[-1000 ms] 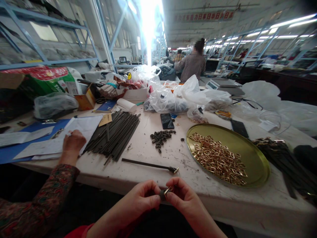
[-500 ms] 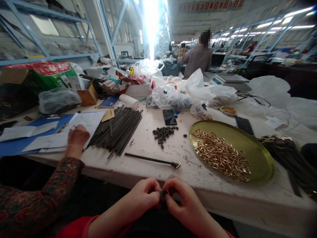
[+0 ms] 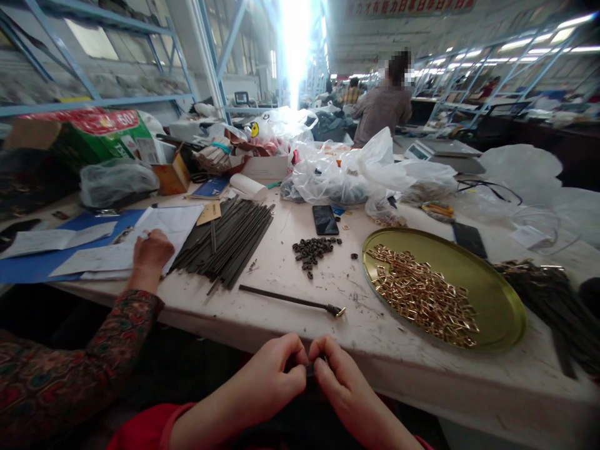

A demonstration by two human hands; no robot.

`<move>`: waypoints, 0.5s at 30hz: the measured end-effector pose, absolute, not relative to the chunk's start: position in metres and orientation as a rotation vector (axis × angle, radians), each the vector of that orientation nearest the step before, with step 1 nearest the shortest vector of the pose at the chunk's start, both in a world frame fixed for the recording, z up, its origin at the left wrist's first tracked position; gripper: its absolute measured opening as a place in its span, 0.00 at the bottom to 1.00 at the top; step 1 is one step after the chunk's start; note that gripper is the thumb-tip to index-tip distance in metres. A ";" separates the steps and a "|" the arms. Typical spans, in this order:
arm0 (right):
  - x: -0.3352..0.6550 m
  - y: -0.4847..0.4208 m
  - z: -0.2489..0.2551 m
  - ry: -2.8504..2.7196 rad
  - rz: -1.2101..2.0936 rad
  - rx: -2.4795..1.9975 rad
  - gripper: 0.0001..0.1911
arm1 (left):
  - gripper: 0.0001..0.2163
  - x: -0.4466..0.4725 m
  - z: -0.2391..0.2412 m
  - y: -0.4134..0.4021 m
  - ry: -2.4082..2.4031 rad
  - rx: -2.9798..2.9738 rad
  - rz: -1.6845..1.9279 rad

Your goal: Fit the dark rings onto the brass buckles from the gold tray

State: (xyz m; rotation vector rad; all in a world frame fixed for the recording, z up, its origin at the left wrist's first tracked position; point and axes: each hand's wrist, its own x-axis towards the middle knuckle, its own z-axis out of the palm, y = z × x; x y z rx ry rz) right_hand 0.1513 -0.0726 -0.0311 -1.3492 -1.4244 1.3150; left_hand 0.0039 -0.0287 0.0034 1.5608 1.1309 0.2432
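My left hand (image 3: 282, 367) and my right hand (image 3: 338, 373) meet just off the table's front edge. Both are closed, fingertips pinching a small dark piece (image 3: 310, 370) that looks like strap material. Most of it is hidden by my fingers. Beyond them on the table lies a single dark strap (image 3: 284, 297) with a gold buckle (image 3: 340, 312) at its right end. Farther back is a heap of small dark loops (image 3: 313, 252). To the right, many gold rectangular buckles (image 3: 422, 297) are piled in an oval gold tray (image 3: 513, 312).
A stack of dark straps (image 3: 234, 240) lies left of the loops. At the far left a co-worker's hand (image 3: 154, 250) writes on papers (image 3: 100, 255). A phone (image 3: 325, 220) and plastic bags (image 3: 337, 178) are behind. More dark straps (image 3: 544, 287) lie right of the tray.
My right fingers have shifted around the dark piece, and less of it shows now. The whole view has moved slightly; the things on the table stay in place.
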 end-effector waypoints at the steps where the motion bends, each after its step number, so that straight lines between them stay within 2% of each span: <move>1: 0.152 -0.073 -0.032 -1.387 1.358 -1.342 0.05 | 0.01 0.003 0.002 -0.028 1.118 1.476 0.239; 8: 0.160 -0.074 -0.034 -1.079 1.577 -1.260 0.16 | 0.15 -0.007 0.001 -0.020 0.869 0.985 0.318; 15: 0.161 -0.075 -0.038 -1.168 1.574 -1.350 0.15 | 0.13 -0.005 -0.016 -0.027 0.903 0.914 0.429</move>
